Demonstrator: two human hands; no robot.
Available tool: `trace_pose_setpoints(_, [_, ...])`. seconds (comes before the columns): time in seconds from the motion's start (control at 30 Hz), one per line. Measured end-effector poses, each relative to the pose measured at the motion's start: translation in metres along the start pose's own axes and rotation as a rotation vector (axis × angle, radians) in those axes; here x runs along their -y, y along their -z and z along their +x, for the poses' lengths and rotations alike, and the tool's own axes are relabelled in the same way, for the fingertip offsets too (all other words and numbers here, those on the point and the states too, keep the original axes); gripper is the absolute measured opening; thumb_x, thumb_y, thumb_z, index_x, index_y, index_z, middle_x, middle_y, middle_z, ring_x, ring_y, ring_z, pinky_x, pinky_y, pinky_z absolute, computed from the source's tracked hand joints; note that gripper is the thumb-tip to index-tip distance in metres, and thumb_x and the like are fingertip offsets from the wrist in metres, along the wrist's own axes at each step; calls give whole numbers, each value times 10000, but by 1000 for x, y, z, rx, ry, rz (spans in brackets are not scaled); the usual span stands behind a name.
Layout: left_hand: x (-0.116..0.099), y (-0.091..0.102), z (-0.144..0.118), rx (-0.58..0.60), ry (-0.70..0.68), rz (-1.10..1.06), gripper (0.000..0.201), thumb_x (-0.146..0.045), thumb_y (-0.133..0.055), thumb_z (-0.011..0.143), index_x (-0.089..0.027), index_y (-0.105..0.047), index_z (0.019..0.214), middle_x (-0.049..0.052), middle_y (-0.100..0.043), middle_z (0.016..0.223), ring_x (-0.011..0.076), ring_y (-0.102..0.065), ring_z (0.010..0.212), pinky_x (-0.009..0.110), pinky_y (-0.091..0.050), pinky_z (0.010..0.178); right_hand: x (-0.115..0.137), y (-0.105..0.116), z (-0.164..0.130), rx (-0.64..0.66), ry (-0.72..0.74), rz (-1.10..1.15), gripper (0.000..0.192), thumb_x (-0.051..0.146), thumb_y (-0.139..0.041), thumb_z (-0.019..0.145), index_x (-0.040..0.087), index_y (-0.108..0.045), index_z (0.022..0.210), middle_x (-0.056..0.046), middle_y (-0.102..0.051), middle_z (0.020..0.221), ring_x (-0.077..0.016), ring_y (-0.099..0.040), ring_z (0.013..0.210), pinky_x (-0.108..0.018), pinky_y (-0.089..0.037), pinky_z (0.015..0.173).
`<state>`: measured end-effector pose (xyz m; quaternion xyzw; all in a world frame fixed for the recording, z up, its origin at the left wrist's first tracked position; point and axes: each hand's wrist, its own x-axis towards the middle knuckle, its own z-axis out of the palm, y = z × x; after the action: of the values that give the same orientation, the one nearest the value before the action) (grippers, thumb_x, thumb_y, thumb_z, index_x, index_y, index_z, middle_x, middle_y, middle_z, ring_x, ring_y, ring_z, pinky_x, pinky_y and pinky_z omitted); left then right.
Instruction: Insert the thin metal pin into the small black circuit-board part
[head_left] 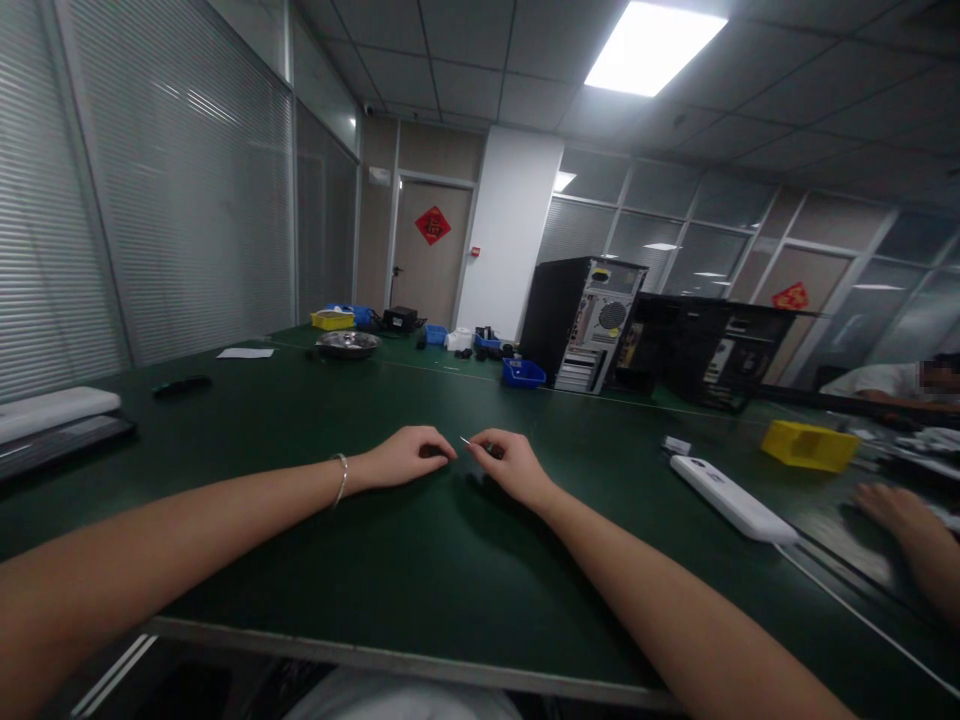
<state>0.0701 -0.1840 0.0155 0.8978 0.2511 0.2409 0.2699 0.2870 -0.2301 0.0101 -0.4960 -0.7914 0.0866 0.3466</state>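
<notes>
Both hands down on the green table (315, 560), nearly meeting at its middle, a thin metal pin between them.

Left hand (405, 458), bracelet (342, 478) at the wrist: loosely curled, knuckles up, fingertips tucked on the mat; can't tell if it holds anything. Right hand (511, 465): fingers pinched together on the small pin (466, 441), whose silvery tip pokes out toward the left hand's fingertips, just apart from them. Judging by looks, the pin is very light, stiff, smooth and slippery, easy to drop and lose on the dark mat, maybe sharp at the tip. Best held in a fingertip pinch along the shank, not at the point.
</notes>
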Motion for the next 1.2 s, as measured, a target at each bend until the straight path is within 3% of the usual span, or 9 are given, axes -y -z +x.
trace_pose_setpoints(0.33, [-5,7,-2,54,-158,302,253,-299,-509,866,-239,-648,1069,57,-654,972,217,-515,900,339,-378,812,0,0,-1,11,-14,-12,211,323,-534,859,193,-696,894,-32,-699,839,-174,-609,747,-278,-461,694])
trace_pose_setpoints(0.67, [-2,18,-3,180,-154,213,362,-381,-495,870,-241,-577,1193,76,-622,1066,220,-507,955,317,-381,828,-5,-2,-1,20,11,-38,206,321,-531,861,192,-690,876,-27,-688,823,-165,-603,734,-263,-449,668])
trace_pose_setpoints(0.83, [-1,25,-2,119,-91,164,364,-368,-382,921,-251,-537,1230,63,-600,1079,211,-500,980,324,-367,877,-4,-2,-1,22,15,-38,200,310,-537,855,190,-696,876,-31,-689,815,-166,-604,725,-267,-455,676])
trace_pose_setpoints(1.07, [-2,29,-5,273,-120,129,403,-268,-486,877,-284,-474,1279,47,-520,1243,225,-455,1118,348,-327,975,0,0,-2,43,14,-42,208,315,-527,862,192,-694,881,-34,-688,822,-168,-604,739,-270,-451,683])
trace_pose_setpoints(1.2, [1,27,-5,280,-132,151,388,-253,-506,865,-280,-501,1251,51,-527,1228,229,-460,1124,353,-330,979,7,2,-4,91,36,-66,200,306,-529,860,201,-690,915,-35,-678,850,-168,-597,756,-263,-446,681])
